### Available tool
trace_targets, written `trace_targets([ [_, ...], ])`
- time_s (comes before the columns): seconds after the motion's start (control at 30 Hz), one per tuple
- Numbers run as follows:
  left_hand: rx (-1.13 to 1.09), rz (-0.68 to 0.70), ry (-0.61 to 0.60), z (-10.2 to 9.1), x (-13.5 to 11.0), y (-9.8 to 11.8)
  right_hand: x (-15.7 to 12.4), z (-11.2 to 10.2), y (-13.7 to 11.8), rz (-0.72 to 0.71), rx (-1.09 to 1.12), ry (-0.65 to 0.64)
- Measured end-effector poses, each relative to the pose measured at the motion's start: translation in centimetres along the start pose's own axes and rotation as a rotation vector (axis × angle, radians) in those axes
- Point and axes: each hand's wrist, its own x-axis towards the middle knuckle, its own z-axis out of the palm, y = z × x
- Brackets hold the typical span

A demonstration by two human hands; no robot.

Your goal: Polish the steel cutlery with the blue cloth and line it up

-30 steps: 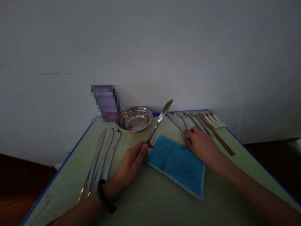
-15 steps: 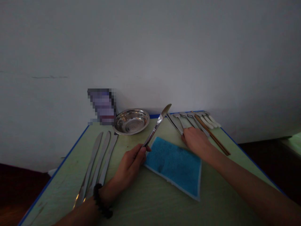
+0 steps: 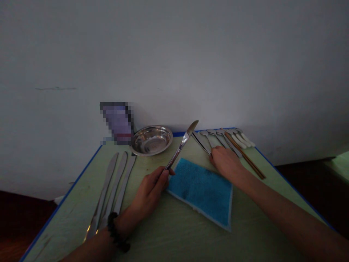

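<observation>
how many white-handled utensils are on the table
3, at the far right corner of the table: the inner one beside the brown chopsticks, the middle one, the outer one nearest the edge. Any under the right hand would be hidden.

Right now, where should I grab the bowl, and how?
Probably pinch the bowl by its near-right rim, coming from the near side. That rim flares outward, giving an edge to hold. The wall stands behind, a blurred thing crowds its left, and the left hand raises a knife to its right.
</observation>
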Motion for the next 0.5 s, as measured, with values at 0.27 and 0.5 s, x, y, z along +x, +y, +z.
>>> trace_targets([
  [0.27, -0.002, 0.003, -0.006, 0.03, 0.00, 0.02, -0.22, -0.18, 0.06, 0.008, -0.023, 0.003],
  [0.5, -0.003, 0.006, -0.010, 0.06, -0.07, -0.06, -0.31, -0.71, -0.20, 0.015, -0.027, -0.010],
])
